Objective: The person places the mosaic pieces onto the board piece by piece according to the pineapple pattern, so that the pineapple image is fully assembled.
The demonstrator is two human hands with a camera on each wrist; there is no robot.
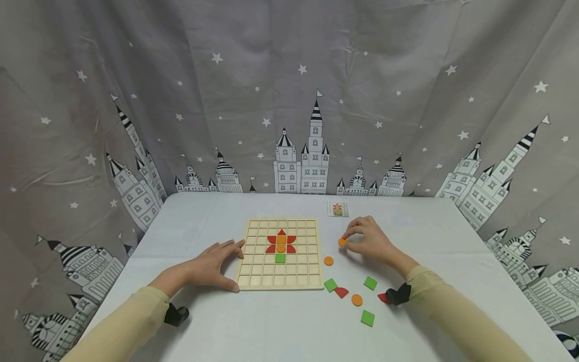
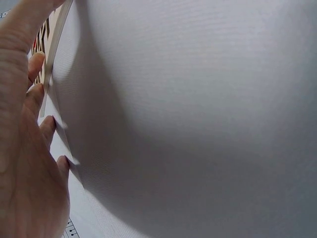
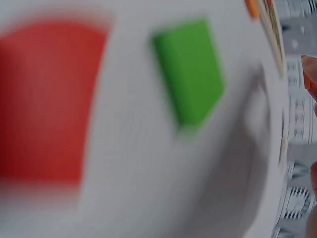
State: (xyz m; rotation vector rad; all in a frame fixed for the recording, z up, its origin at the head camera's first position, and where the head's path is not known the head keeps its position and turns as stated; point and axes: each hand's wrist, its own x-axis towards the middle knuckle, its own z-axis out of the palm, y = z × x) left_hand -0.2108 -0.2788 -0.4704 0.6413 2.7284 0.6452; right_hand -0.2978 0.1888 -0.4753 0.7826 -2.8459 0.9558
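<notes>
Between thumb and fingertips, my right hand [image 1: 371, 242] pinches an orange disc [image 1: 342, 242] to the right of the wooden grid board [image 1: 262, 281]. My left hand [image 1: 210, 266] rests against the board's left edge with fingers spread, the thumb by its near corner. In the left wrist view, the left fingers [image 2: 47, 126] reach down to the cloth beside the board's edge. On the board, red pieces [image 1: 291, 239] surround an orange square [image 1: 281, 240] and an orange disc [image 1: 281, 248], with a green square [image 1: 280, 258] just below.
Loose pieces lie right of the board: orange discs [image 1: 357, 300], several green squares [image 1: 368, 318], a red quarter-round [image 1: 341, 292] and another red piece [image 1: 383, 298] partly behind the right wrist camera. A small pattern card [image 1: 338, 209] lies near the table's far edge, before a grey curtain [image 1: 289, 60].
</notes>
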